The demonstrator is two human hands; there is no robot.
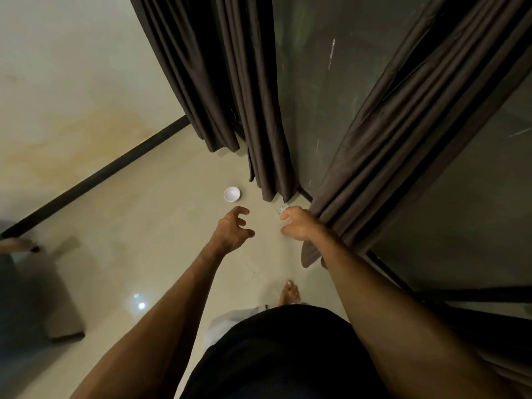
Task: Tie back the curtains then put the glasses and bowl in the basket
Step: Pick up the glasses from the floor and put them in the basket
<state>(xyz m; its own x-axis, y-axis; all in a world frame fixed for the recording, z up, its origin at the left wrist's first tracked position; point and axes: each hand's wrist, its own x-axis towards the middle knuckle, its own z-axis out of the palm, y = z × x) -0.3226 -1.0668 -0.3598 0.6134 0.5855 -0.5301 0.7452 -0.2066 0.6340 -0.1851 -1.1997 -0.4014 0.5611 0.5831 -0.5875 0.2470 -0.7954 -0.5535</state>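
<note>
both my arms stretched forward and down. left hand (232, 229) open, fingers spread and curled, empty. right hand (299, 225) loosely curled, palm down, empty too.

A small white bowl (232, 194) sits upright on the floor near the dark curtains (259, 110). A clear glass (282, 209) stands just beside the curtain hem.

Two hands (233, 228) (299, 226), three curtains (259, 110) — one bowl (232, 194) (one glass (282, 209), blurred)

A small round white ceramic bowl (232, 194) was seen on the glossy cream tiled floor (161, 226). Plain dark brown pleated fabric curtains (253, 110) were hung against grey-green glass (316, 82). A black skirting strip (95, 175) was noted.
</note>
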